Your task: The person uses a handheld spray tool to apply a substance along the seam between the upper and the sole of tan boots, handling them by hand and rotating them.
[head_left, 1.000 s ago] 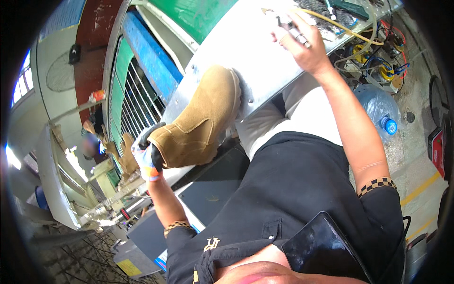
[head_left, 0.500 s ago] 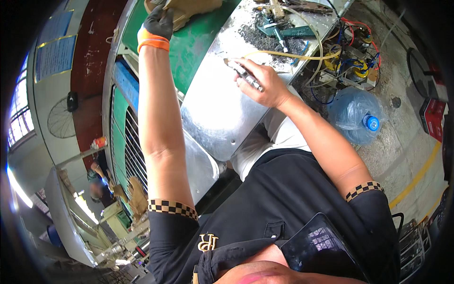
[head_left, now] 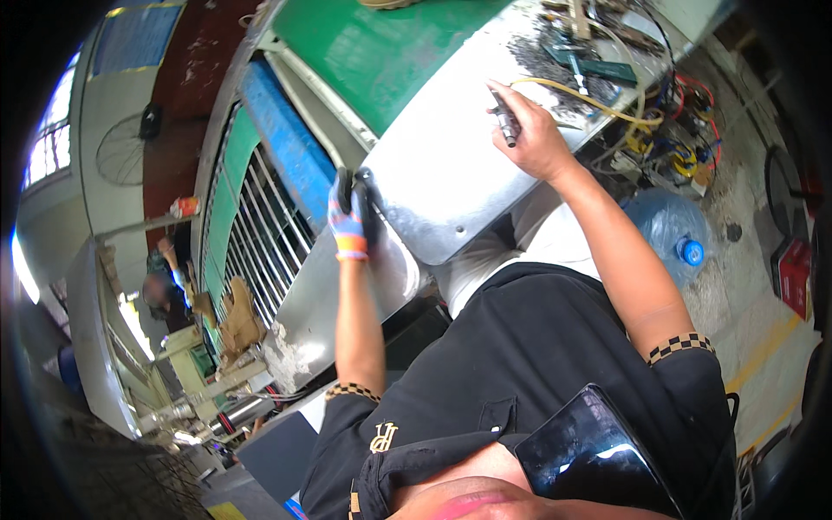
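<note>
My right hand [head_left: 536, 139] is closed around a slim silver-and-black pen-like tool [head_left: 504, 120] above the metal worktop [head_left: 433, 186]. A yellow hose [head_left: 589, 102] runs close to the tool's far end; the join is hidden. My left hand [head_left: 348, 212], in a grey glove with dark fingers and an orange cuff, is by the worktop's left corner. Its fingers look stretched out, slightly blurred, with nothing visible in them. Beyond, at the top edge, part of a tan boot-like piece [head_left: 386, 3] lies on the green belt [head_left: 364, 52].
Dark debris [head_left: 546, 56] and a green-handled tool [head_left: 607, 71] lie at the worktop's far right. A large clear bottle [head_left: 663, 230] stands on the floor at right, near tangled hoses [head_left: 685, 156]. Tan boots [head_left: 241, 321] rest at left, near another person [head_left: 169, 295].
My left hand has let go of the tan piece on the belt and come back toward me, to the worktop's corner. My right hand keeps the tool. The view has shifted.
</note>
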`<state>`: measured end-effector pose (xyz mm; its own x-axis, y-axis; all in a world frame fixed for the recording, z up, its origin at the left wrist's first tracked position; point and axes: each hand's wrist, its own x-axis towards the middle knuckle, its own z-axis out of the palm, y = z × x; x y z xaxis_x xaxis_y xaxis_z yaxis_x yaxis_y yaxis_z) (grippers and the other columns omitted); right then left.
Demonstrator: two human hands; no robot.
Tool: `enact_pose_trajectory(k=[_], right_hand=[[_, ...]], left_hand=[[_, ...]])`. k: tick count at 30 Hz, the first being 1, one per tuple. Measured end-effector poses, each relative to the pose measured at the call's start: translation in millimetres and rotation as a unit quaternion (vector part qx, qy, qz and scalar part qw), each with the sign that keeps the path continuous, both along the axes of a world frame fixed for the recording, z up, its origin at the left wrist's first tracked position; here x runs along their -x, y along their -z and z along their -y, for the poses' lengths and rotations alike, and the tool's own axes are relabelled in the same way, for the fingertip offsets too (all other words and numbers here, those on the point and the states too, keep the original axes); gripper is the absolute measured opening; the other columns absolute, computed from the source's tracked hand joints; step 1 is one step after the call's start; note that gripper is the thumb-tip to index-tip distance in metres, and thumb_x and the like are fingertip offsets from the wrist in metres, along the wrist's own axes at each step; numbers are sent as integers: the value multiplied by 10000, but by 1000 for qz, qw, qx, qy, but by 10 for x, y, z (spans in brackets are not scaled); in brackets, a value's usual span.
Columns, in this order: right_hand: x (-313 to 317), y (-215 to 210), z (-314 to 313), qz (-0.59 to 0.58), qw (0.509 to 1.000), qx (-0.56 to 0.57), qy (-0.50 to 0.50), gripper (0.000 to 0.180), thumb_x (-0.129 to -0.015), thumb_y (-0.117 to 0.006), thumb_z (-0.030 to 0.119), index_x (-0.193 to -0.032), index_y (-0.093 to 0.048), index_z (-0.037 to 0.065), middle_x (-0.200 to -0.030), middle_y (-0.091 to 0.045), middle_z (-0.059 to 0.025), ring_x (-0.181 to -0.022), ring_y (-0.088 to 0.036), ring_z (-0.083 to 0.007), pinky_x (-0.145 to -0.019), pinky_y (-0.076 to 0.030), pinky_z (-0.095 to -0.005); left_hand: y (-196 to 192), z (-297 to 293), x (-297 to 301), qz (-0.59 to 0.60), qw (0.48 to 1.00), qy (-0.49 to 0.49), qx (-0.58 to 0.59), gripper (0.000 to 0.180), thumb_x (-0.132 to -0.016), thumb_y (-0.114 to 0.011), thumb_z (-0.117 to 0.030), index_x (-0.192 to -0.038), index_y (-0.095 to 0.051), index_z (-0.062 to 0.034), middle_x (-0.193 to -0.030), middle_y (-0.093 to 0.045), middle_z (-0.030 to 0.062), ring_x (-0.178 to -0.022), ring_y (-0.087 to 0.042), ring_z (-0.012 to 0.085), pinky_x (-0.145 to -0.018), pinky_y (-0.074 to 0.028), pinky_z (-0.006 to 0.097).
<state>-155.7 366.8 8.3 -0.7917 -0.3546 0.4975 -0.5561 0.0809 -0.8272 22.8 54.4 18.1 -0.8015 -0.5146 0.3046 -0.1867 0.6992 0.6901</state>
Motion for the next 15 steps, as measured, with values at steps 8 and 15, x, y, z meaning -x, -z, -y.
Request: enact_pose_trajectory(k=[8, 15], right_hand=[[-90, 47, 122, -47, 990, -135, 5, 667, -774, -651, 90, -1411, -460, 137, -1067, -593, -154, -971, -606, -372, -840, -498, -412], [-25, 98, 125, -49, 993, -110, 6, 636, -786, -653, 97, -1398, -483, 117, -1128, -614, -174, -1016, -611, -360, -883, -493, -388]], left_hand=[[-828, -1221, -959, 29, 882, 208, -422, 713, -819, -728, -61, -1446, -399, 24, -1340, -569, 147, -1234, -538, 210, -1043, -420, 357], [-1527, -2079, -746, -40, 586, 684, -432, 921, -743, -834, -207, -1470, -331, 51, -1382, -524, 186, -1293, -491, 284, -1078, -377, 396]])
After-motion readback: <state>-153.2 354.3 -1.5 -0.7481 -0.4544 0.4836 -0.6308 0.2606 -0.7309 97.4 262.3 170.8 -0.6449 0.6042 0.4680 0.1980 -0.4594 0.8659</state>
